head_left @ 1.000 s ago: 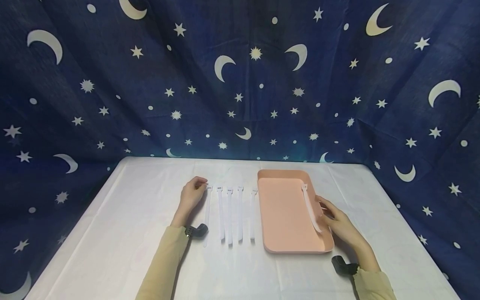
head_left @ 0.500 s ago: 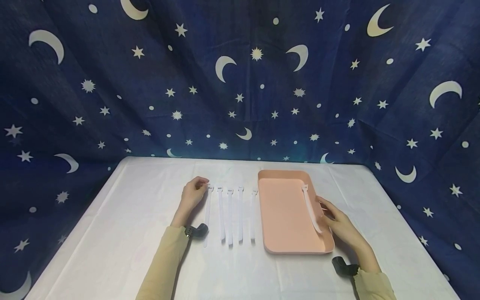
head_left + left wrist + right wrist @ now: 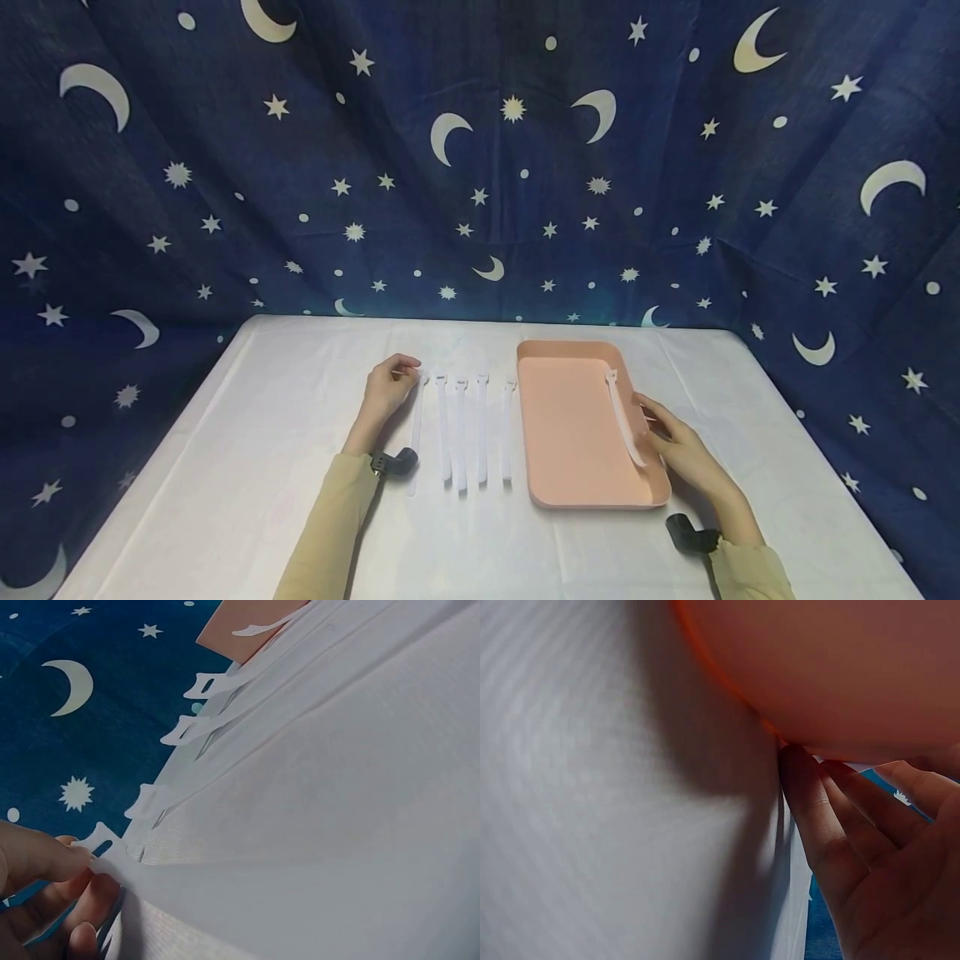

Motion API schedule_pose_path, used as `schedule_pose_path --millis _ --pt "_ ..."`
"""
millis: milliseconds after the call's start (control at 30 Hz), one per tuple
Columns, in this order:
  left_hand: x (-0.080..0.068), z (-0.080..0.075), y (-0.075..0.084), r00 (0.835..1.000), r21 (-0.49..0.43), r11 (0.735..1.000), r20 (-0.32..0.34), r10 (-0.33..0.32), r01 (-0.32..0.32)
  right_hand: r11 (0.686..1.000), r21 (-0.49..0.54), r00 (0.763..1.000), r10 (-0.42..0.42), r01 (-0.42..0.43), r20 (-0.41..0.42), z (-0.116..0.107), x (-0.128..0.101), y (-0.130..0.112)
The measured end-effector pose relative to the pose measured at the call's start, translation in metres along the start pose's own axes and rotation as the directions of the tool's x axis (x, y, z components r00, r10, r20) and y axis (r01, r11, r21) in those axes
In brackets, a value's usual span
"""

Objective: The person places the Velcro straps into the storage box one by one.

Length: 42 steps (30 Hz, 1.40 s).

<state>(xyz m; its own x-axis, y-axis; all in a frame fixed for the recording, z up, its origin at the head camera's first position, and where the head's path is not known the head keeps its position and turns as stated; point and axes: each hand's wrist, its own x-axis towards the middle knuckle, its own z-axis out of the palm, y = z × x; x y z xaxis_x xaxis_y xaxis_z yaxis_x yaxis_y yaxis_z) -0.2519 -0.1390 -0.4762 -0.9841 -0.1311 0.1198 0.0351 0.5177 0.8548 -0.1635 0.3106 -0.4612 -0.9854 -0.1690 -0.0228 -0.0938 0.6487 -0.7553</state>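
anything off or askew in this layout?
Mostly tidy. Five white straps lie in a near-parallel row on the white table. The odd one is the single strap in the pink tray: it lies slanted along the right wall, beside the right hand.

White straps [image 3: 459, 429], five in a row, on my white tablecloth [image 3: 247, 467]. One more white strap [image 3: 624, 417] lies in the salmon-pink tray [image 3: 570, 417]. My sleeves [image 3: 330, 525] are pale tan, the wrist cameras [image 3: 397, 461] black. Backdrop [image 3: 480, 167]: navy blue, printed with cream moons, stars and dots.
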Motion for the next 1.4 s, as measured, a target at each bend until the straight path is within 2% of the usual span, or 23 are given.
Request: schedule_pose_path --millis 567,733,1167,1400 --pt "-0.002 0.000 0.001 1.000 0.009 1.000 -0.009 0.003 -0.003 0.999 0.033 1.000 0.006 -0.006 0.004 0.001 0.000 -0.001" --pt "-0.004 -0.002 0.006 1.000 -0.025 1.000 -0.008 -0.015 0.014 0.999 0.035 1.000 0.013 -0.013 0.006 0.001 0.000 -0.001" --pt "-0.004 -0.011 0.013 1.000 -0.076 0.997 0.007 0.010 -0.009 0.999 0.038 1.000 0.008 -0.008 0.006 0.000 0.000 0.001" --pt "-0.007 -0.015 0.018 1.000 -0.100 0.995 0.020 -0.003 0.005 0.999 0.039 1.000 0.011 -0.011 0.006 0.000 0.000 0.001"
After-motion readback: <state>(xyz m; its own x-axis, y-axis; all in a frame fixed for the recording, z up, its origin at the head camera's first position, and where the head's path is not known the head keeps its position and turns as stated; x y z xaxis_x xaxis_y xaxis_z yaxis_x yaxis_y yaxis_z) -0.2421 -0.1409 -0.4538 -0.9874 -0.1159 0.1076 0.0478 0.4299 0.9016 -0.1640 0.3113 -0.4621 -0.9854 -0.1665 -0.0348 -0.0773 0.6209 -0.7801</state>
